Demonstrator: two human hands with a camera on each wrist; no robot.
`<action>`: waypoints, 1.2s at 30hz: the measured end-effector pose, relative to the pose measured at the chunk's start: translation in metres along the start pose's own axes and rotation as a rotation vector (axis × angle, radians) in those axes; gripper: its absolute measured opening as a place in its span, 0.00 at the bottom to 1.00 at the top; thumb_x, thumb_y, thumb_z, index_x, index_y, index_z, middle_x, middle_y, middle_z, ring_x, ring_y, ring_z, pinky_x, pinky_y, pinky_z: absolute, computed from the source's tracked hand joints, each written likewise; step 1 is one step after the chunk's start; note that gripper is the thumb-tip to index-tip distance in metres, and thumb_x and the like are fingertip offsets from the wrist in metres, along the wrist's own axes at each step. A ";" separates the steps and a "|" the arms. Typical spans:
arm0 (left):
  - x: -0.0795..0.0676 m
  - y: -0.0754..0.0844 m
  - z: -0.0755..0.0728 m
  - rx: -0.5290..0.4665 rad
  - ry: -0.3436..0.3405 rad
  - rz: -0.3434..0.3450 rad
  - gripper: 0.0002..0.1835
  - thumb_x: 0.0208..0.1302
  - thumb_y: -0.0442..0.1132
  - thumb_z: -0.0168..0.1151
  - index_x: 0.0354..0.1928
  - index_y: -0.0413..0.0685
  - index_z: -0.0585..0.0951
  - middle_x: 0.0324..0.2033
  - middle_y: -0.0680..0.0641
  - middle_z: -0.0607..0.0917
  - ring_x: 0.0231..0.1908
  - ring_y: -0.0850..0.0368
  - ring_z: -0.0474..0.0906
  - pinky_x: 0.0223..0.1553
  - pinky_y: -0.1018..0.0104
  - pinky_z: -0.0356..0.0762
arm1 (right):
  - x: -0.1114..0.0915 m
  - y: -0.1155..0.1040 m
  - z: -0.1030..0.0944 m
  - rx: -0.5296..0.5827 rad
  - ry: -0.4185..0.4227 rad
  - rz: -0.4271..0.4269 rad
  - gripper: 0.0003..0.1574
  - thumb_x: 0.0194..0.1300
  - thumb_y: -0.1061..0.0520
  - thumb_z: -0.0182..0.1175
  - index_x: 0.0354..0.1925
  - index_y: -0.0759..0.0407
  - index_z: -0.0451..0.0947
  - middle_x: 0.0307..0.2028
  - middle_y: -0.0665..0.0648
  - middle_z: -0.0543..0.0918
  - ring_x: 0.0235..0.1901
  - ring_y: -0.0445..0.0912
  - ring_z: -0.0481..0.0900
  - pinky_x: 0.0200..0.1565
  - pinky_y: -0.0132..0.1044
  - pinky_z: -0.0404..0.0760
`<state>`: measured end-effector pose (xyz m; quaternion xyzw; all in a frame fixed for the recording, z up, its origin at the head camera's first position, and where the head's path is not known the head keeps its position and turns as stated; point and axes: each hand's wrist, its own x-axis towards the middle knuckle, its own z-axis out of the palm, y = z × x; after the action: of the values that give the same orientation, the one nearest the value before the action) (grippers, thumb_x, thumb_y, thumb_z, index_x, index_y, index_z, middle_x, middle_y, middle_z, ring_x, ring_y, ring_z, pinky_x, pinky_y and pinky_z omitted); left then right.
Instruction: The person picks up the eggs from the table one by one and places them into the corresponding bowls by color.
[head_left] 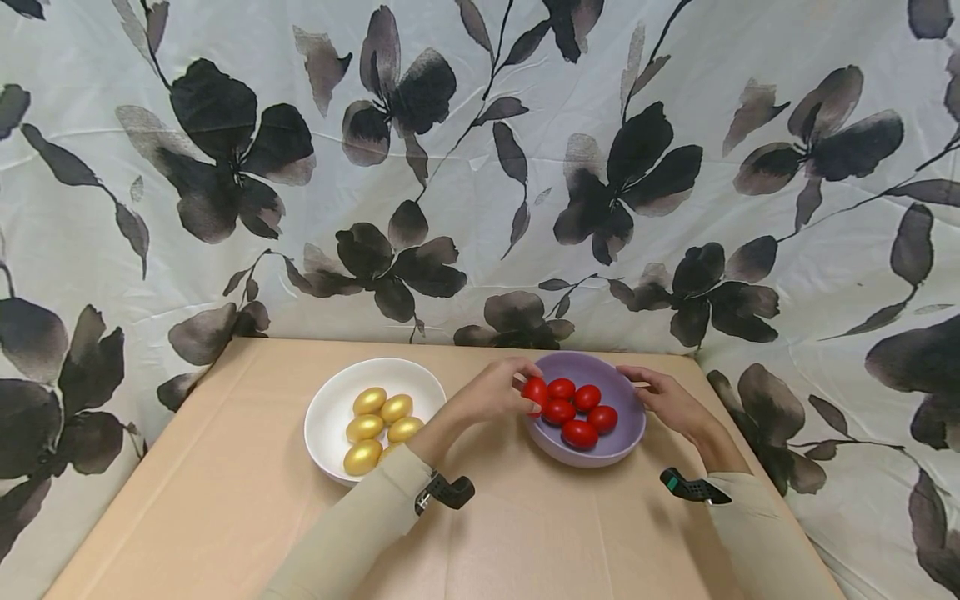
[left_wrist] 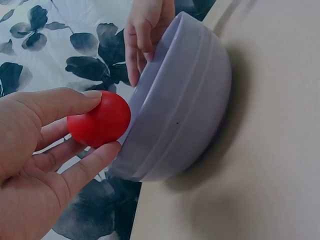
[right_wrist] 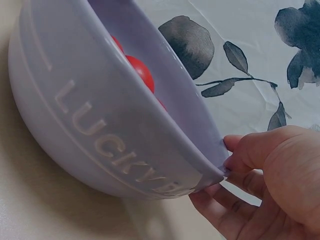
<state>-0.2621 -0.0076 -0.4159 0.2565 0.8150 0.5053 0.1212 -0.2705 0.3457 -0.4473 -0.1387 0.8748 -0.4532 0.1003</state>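
Observation:
My left hand [head_left: 489,392] pinches a red egg [left_wrist: 100,120] between thumb and fingers, at the left rim of a light purple bowl [head_left: 581,457]. Several more red eggs [head_left: 580,433] lie inside that bowl. On the opposite side, my right hand [head_left: 672,402] grips the bowl's rim, thumb at the edge and fingers under the outer wall. Raised letters reading "LUCKY" show on the bowl in the right wrist view. Behind my left forearm stands a white bowl [head_left: 324,421] with several golden eggs [head_left: 364,427], partly hidden by the sleeve.
Both bowls stand on a light tan table [head_left: 225,500]. A white cloth with dark flowers [head_left: 525,208] hangs behind the table's far edge and along its sides. Each wrist wears a black strap-on device [head_left: 450,492].

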 end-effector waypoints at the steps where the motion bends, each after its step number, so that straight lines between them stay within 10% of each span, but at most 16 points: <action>1: 0.000 0.000 0.001 0.004 -0.003 0.001 0.25 0.56 0.31 0.74 0.57 0.41 0.80 0.53 0.46 0.82 0.53 0.46 0.80 0.46 0.69 0.84 | 0.000 0.001 0.000 0.000 -0.001 0.000 0.29 0.77 0.64 0.49 0.74 0.63 0.64 0.70 0.70 0.69 0.63 0.68 0.74 0.58 0.54 0.81; 13: 0.007 0.003 0.008 0.091 -0.047 0.072 0.26 0.56 0.32 0.74 0.58 0.38 0.80 0.53 0.45 0.82 0.51 0.50 0.78 0.56 0.56 0.82 | 0.001 0.002 -0.001 0.000 -0.003 -0.003 0.30 0.77 0.64 0.49 0.74 0.63 0.64 0.70 0.70 0.69 0.62 0.67 0.75 0.58 0.51 0.82; 36: 0.016 0.013 0.018 0.274 -0.185 0.127 0.24 0.58 0.33 0.74 0.57 0.45 0.82 0.54 0.49 0.83 0.52 0.59 0.76 0.56 0.66 0.82 | -0.001 0.000 0.000 0.011 0.001 0.000 0.30 0.77 0.64 0.48 0.74 0.64 0.64 0.70 0.71 0.68 0.63 0.69 0.74 0.60 0.55 0.80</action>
<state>-0.2637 0.0197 -0.4120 0.3669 0.8438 0.3704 0.1273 -0.2699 0.3457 -0.4473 -0.1381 0.8724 -0.4580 0.1007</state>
